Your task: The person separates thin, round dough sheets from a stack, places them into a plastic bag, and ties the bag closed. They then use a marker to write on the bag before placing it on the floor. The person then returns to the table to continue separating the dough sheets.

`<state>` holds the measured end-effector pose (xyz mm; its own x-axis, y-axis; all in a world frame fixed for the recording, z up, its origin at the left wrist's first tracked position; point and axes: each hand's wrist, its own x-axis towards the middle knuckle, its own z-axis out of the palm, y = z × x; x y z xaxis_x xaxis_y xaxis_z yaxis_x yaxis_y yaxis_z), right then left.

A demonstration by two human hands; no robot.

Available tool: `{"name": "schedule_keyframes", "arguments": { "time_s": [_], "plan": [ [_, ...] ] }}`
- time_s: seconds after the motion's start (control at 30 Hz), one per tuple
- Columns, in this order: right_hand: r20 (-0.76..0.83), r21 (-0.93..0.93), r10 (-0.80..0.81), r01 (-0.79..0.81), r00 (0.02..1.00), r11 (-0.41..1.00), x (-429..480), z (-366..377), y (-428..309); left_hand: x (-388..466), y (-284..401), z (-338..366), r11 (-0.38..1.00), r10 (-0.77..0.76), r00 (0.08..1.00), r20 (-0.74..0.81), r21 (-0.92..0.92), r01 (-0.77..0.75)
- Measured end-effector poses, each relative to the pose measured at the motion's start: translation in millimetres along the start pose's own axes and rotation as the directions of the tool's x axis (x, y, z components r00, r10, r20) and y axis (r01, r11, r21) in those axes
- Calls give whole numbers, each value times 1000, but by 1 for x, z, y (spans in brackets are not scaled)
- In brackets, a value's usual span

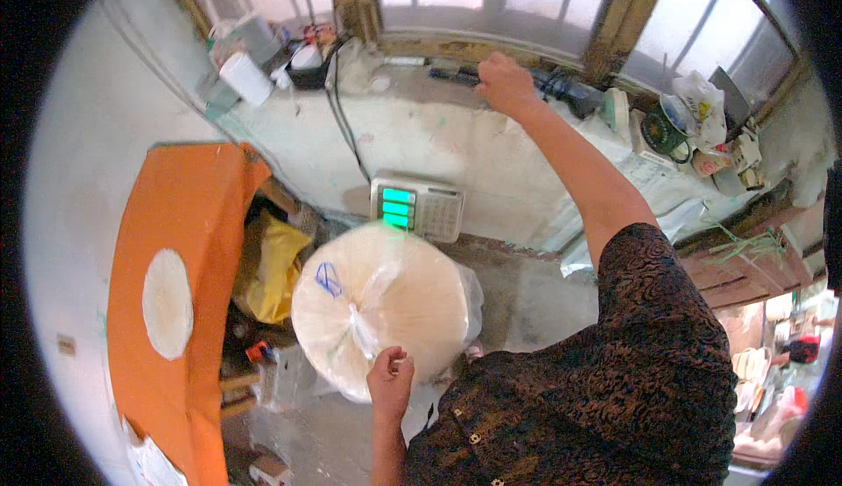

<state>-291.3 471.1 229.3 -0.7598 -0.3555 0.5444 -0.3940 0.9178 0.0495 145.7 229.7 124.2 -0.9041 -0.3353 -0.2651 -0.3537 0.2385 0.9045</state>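
A large round bundle in clear plastic (421, 302) stands before me, filled with stacked pale, thin round sheets. Its gathered top is tied in a knot, and a blue mark is drawn on it. My left hand (390, 381) is over the bundle's near edge, fingers loosely curled, just below the knot; whether something small sits in it is unclear. Stretched out to the windowsill (421, 88), my right hand (508, 86) has bent fingers beside a dark, slender object (454, 77). Blur hides whether it grips that object.
Behind the bundle is a white weighing scale's display unit (427, 209), lit green. An orange cover (174, 223) with a pale disc (168, 304) drapes furniture at left. A mug (664, 134) and boxes crowd the sill's right. A yellow bag (273, 272) lies below the cover.
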Motion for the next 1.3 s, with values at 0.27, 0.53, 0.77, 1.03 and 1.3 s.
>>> {"name": "schedule_keyframes", "arguments": {
  "time_s": [0.27,0.53,0.77,1.03,1.3],
  "plan": [
    [527,823,-398,-335,751,458,-125,-1,-176,-48,-45,-27,985,-160,985,-57,-79,155],
    [559,563,-445,74,699,823,-230,34,-329,-155,-134,-61,948,-312,940,-139,-114,298],
    [596,267,-160,-6,787,964,-252,27,-364,-233,-196,-71,910,-378,897,-228,-268,316],
    [601,183,-354,308,716,934,-232,24,-368,-274,-214,-76,827,-494,776,-391,-488,280],
    [741,525,-520,117,425,843,-204,80,-359,-278,-189,-58,807,-570,662,-487,-485,337]
  ]
}}
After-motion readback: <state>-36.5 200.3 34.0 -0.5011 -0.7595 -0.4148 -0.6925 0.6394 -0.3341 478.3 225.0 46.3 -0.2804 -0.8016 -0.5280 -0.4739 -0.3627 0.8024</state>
